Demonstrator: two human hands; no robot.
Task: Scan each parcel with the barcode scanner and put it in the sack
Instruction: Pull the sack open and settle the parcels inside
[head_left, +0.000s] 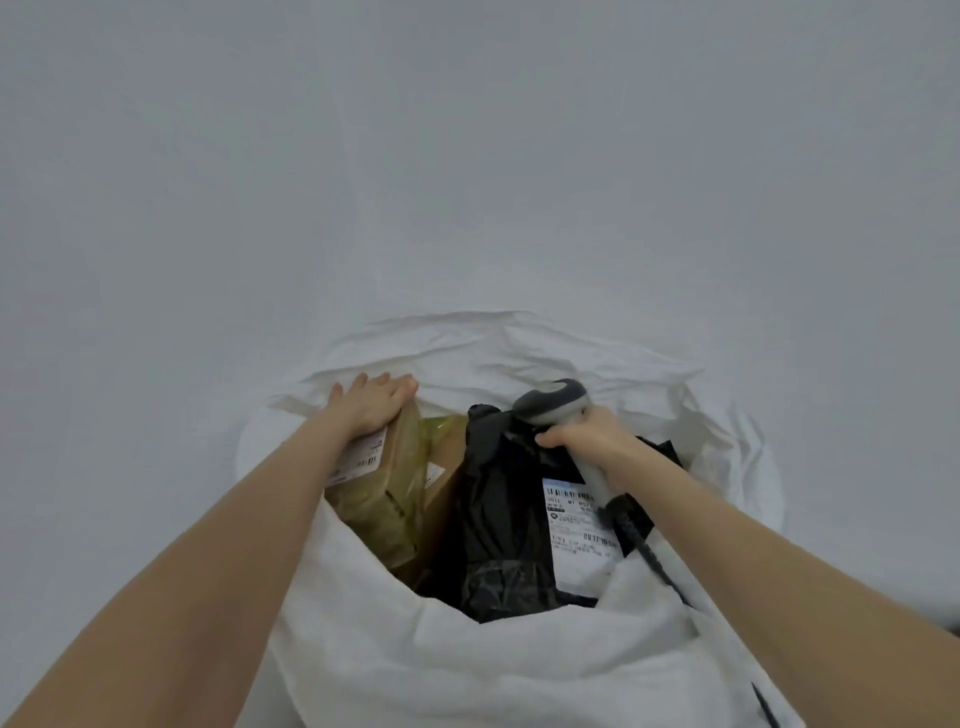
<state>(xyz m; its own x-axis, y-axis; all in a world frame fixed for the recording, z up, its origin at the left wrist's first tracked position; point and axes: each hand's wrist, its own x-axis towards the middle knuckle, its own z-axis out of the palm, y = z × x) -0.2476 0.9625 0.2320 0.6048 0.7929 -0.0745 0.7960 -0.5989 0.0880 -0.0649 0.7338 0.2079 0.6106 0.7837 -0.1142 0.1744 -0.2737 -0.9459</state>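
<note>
Right grip (587, 440) clasps scanner (553, 401) (left hand (371, 404) flat on brown parcel (375, 501)) at the sack's (467, 670) open rim.

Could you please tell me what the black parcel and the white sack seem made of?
The black wrinkled parcel looks like thin, slightly glossy plastic film: its creases catch light. The big white sack looks like soft matte cloth or woven plastic, judging by its loose folds.

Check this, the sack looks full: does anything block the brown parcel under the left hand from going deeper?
Yes: a cardboard box beside the brown parcel and the black parcel next to it crowd the sack.
</note>
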